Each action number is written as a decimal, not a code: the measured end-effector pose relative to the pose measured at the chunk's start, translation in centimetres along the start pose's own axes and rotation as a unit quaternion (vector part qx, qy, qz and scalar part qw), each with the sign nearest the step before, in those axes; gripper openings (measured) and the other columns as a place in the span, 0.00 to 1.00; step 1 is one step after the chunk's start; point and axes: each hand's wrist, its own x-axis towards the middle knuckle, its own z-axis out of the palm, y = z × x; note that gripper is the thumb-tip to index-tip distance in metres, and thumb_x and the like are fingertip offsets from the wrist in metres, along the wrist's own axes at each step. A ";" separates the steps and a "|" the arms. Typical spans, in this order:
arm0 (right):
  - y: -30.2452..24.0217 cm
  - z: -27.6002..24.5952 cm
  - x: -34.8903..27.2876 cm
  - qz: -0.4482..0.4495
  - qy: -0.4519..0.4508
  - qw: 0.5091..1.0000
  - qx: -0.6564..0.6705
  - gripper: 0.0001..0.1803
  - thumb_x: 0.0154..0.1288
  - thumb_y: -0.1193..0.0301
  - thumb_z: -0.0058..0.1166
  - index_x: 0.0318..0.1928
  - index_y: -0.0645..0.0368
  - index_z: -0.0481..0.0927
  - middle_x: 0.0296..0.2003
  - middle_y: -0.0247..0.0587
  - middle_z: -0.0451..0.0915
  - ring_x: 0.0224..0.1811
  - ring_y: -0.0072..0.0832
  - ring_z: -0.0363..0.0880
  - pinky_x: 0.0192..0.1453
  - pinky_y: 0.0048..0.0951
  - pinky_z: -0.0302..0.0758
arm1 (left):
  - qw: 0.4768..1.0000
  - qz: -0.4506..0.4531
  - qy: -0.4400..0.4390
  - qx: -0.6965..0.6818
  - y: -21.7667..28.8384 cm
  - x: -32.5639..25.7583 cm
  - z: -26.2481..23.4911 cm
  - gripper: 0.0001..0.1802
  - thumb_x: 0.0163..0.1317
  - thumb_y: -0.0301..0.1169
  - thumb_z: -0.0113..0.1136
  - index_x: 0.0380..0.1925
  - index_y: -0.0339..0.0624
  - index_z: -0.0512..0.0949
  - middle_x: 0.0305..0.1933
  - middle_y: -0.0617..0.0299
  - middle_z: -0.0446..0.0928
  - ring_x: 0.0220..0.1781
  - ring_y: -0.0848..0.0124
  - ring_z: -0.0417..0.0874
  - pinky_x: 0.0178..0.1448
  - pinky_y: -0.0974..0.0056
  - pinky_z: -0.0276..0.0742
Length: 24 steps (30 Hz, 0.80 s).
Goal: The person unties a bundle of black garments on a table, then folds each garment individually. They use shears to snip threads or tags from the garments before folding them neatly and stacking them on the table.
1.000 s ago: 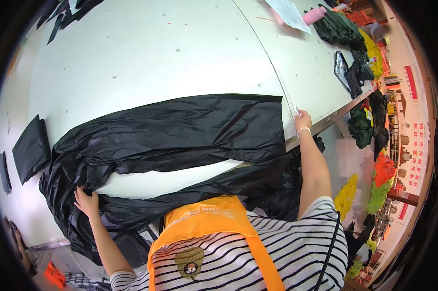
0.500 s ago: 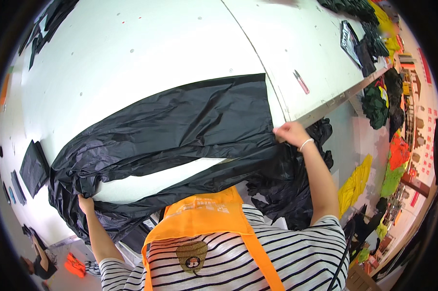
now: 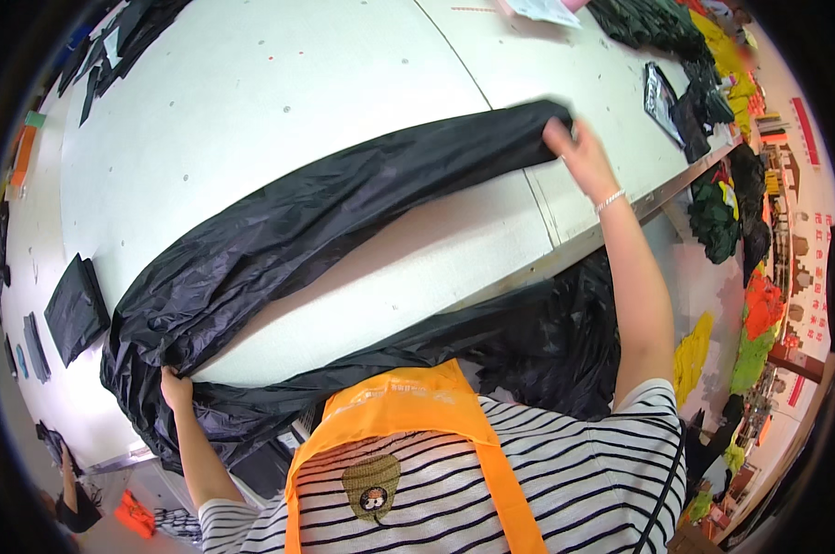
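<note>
Black trousers (image 3: 288, 222) of thin, shiny fabric stretch across the white table, wrinkled, with their two legs spread apart. My right hand (image 3: 584, 162) is closed on the end of the far leg and holds it raised over the table; this end is blurred. At the left, where the two legs meet, my left hand (image 3: 177, 390) grips the bunched cloth, its fingers partly hidden in the folds. The near leg (image 3: 417, 337) runs along the table's front edge toward a dark heap of cloth at the right.
The white table (image 3: 381, 83) has a seam and a right-hand edge. A folded black piece (image 3: 78, 309) lies at the left. A flat printed packet (image 3: 662, 103), dark garments (image 3: 644, 23) and papers (image 3: 542, 9) are farther off. Yellow cloth (image 3: 693, 355) lies beyond the table's right side.
My right hand has moved up and away, lifting the end of the far leg and widening the gap between the legs. The red-handled snips are now hidden. My left hand keeps its grip.
</note>
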 end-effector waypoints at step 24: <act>9.3 1.4 2.3 -0.028 -0.234 0.926 -0.296 0.06 0.55 0.72 0.58 0.32 0.61 0.81 0.33 0.48 0.80 0.34 0.44 0.78 0.40 0.36 0.74 | 1.000 0.017 -0.001 0.000 3.3 -2.1 -1.1 0.30 0.39 0.15 0.46 0.50 0.38 0.66 0.64 0.45 0.61 0.62 0.49 0.64 0.63 0.55 0.63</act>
